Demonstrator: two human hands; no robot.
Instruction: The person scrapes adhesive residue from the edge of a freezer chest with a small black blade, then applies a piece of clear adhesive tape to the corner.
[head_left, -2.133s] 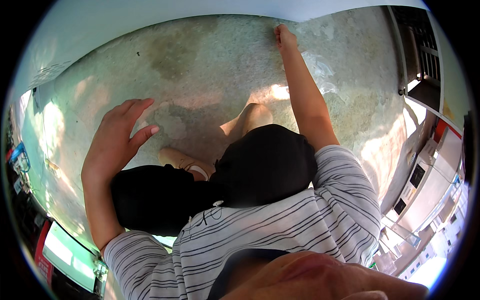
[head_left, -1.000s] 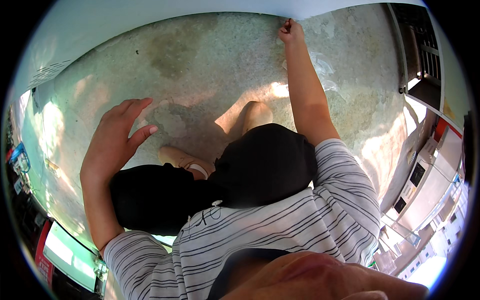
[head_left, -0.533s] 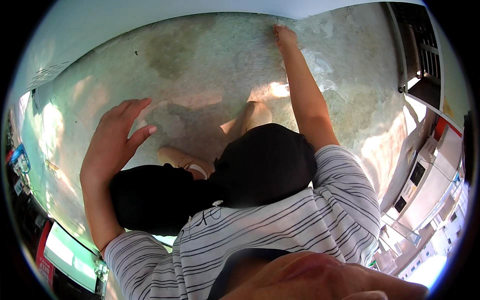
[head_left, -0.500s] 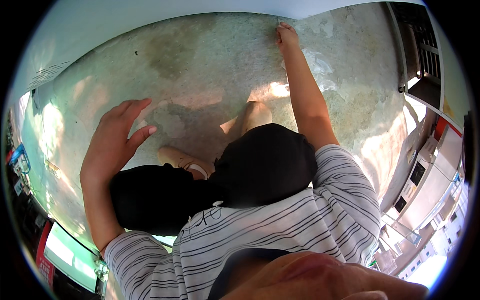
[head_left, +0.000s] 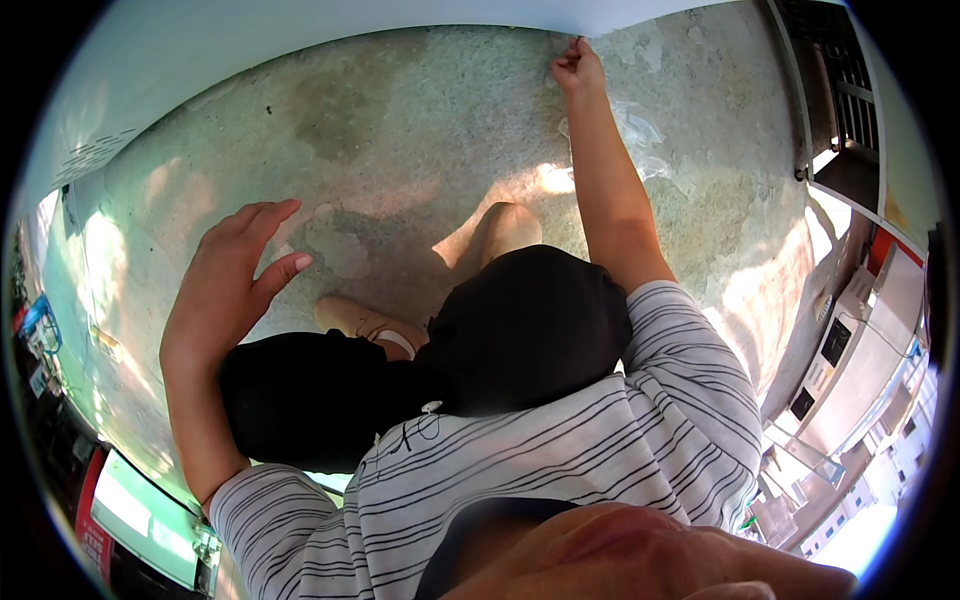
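White panel (head_left: 220, 40) is spanning frame top; R hand (head_left: 581, 70) narrow by its edge, can't tell contents; L hand (head_left: 235, 258) hanging wide, mid-L

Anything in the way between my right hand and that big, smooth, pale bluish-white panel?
Nothing visible: your bare right hand has its fingertips right at the lower edge of the pale bluish-white panel. Whether they touch it, I can't tell.
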